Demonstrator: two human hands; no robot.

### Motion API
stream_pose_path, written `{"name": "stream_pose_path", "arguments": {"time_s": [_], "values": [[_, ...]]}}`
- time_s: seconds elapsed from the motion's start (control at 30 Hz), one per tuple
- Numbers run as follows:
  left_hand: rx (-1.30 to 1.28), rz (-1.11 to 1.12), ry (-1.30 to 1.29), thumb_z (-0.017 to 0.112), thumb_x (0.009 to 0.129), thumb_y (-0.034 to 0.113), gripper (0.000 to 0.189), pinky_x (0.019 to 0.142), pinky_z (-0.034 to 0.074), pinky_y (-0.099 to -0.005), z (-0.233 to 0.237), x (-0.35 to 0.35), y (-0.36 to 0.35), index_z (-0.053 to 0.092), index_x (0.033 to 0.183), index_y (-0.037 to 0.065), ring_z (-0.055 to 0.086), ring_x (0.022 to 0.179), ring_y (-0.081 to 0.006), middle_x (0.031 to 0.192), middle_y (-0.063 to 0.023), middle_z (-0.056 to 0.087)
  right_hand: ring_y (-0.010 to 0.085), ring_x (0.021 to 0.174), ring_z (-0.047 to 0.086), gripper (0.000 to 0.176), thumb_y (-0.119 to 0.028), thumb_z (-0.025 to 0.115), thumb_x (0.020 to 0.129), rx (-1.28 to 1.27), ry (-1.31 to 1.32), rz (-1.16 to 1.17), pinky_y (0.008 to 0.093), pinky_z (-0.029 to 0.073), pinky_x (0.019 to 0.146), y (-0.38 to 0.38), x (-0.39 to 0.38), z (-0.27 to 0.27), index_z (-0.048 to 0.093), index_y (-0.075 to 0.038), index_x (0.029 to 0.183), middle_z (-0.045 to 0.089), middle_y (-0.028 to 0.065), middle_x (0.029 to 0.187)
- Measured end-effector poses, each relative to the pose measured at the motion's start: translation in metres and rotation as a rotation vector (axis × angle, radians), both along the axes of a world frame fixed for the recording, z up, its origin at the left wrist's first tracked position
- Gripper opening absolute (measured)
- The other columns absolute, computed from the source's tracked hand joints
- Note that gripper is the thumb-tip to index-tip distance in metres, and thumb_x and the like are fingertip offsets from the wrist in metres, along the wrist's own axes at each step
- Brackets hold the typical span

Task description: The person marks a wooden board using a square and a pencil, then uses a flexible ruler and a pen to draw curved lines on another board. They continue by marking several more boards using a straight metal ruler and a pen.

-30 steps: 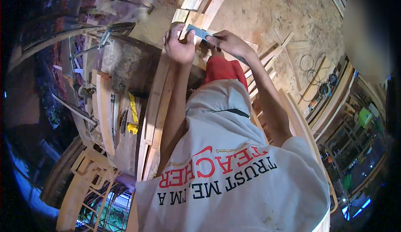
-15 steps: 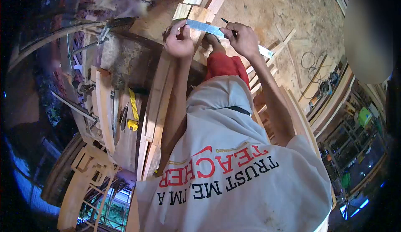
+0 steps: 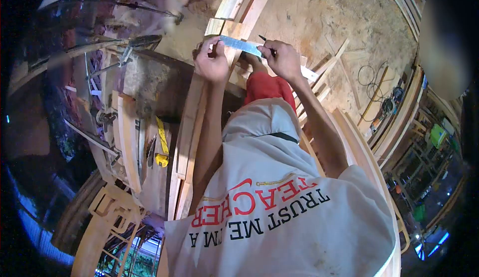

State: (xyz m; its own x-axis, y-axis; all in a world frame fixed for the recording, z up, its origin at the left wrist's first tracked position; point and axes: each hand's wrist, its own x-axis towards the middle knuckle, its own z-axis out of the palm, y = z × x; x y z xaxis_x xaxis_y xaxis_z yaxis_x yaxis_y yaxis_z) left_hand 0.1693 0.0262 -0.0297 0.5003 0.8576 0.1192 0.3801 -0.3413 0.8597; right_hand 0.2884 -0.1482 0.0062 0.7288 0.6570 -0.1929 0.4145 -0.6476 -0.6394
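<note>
So both hands are on the ruler (image 3: pixel 239 46) here, and the angle's the bit to look at: its long axis slants from between 9 and 10 o'clock down to between 3 and 4, so it's set across the beam (image 3: pixel 192 115) rather than along it. The left hand (image 3: pixel 211 63) has the upper end pinched, thumb against fingers, so basically no gap there. The right hand (image 3: pixel 284 61) is about 3 o'clock from the left one, curled up pretty tight round a pen (image 3: pixel 262 37); its fingers meet the ruler partway along, but I can't tell how firmly they hold it. The pen tip sticks out toward 10 or 11 o'clock, just beyond the ruler's 12 o'clock edge. There's a block (image 3: pixel 234 29) about 10 o'clock from the right hand, and the left is the nearer one to it. Can't tell if ruler and block actually touch. Oh, and the tape (image 3: pixel 161 160) is well off at the left hand's 7 o'clock.
</note>
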Motion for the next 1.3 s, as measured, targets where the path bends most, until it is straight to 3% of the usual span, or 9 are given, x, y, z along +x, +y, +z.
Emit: {"name": "stream_pose_path", "arguments": {"time_s": [0.4,0.5,0.6,0.7,0.8,0.87,0.97,1.1,1.3], "values": [[0.105,-0.027,0.001,0.078,0.079,0.008,0.019,0.068,0.046,-0.0317,0.013,0.0,0.0,0.078,0.098,0.011,0.051,0.069,-0.0165,0.086,-0.0017,0.07,0.0382,0.092,0.068,0.029,-0.039,0.063,0.095,-0.059,0.06,0.014,0.0515,0.053,0.075,-0.001,0.001,-0.001,0.071,-0.012,0.094,0.07,0.0145,0.091],[0.058,-0.014,0.089,0.076,0.08,0.009,0.017,0.074,0.047,-0.0394,0.01,0.0,0.001,0.076,0.097,0.012,0.061,0.081,-0.0265,0.088,-0.0068,0.069,0.0351,0.094,0.064,0.019,-0.027,0.067,0.094,-0.036,-0.259,0.057,0.0447,0.049,0.078,-0.002,0.003,0.021,0.069,-0.008,0.095,0.069,0.0138,0.091],[0.102,-0.078,-0.004,0.074,0.08,0.008,0.014,0.078,0.047,-0.0417,0.0,-0.002,0.005,0.074,0.095,0.01,0.061,0.082,-0.0299,0.088,-0.0079,0.069,0.0304,0.105,0.062,0.032,-0.028,0.072,0.09,-0.007,-0.41,-0.037,0.0421,0.049,0.086,-0.007,0.011,0.051,0.063,-0.009,0.113,0.068,0.0106,0.099],[0.192,-0.116,0.046,0.073,0.08,0.006,0.015,0.081,0.046,-0.0422,0.011,0.0,0.005,0.073,0.094,0.009,0.061,0.084,-0.0311,0.089,-0.0079,0.069,0.0141,0.092,0.054,0.047,-0.014,0.087,0.077,0.709,0.257,-0.183,0.0324,0.045,0.084,-0.008,0.012,0.076,0.059,-0.006,0.114,0.058,0.0002,0.092],[0.204,-0.113,0.068,0.073,0.08,0.007,0.014,0.081,0.046,-0.0422,0.008,0.0,0.005,0.072,0.094,0.009,0.061,0.084,-0.0311,0.089,-0.0078,0.069,0.014,0.084,0.055,0.044,-0.01,0.086,0.079,0.723,0.249,-0.287,0.0308,0.046,0.077,-0.01,0.007,0.043,0.06,-0.005,0.114,0.057,0.0015,0.087],[0.198,-0.113,0.005,0.073,0.08,0.008,0.014,0.081,0.046,-0.0424,0.007,0.001,0.006,0.073,0.094,0.009,0.061,0.084,-0.031,0.088,-0.0074,0.069,0.0137,0.076,0.055,0.031,-0.019,0.075,0.092,0.496,0.265,-0.409,0.0313,0.046,0.071,-0.006,-0.004,0.044,0.06,-0.002,0.113,0.055,0.0023,0.08],[0.254,-0.13,0.02,0.073,0.08,0.011,0.013,0.078,0.047,-0.0421,-0.001,0.0,0.011,0.074,0.093,0.011,0.061,0.083,-0.0286,0.085,-0.0053,0.069,0.021,0.072,0.059,0.039,-0.034,0.043,0.105,0.601,0.289,-0.135,0.0369,0.048,0.067,0.013,-0.013,0.039,0.06,0.0,0.115,0.058,0.0084,0.077],[0.397,-0.166,-0.004,0.076,0.08,0.014,0.015,0.075,0.051,-0.0386,-0.015,-0.002,0.02,0.076,0.094,0.012,0.064,0.079,-0.0245,0.085,-0.0033,0.072,0.0362,0.078,0.068,0.031,-0.031,0.054,0.099,0.572,0.297,-0.123,0.0432,0.054,0.073,0.039,-0.031,0.004,0.059,-0.005,0.116,0.064,0.0179,0.083],[0.312,-0.168,0.055,0.076,0.082,0.018,0.014,0.081,0.048,-0.0386,-0.01,-0.006,0.018,0.076,0.095,0.013,0.063,0.081,-0.0247,0.085,-0.0029,0.072,0.0359,0.07,0.065,0.025,-0.02,0.072,0.083,0.597,0.103,0.053,0.0392,0.053,0.065,0.048,-0.036,-0.016,0.058,-0.008,0.099,0.063,0.0133,0.078]]}}
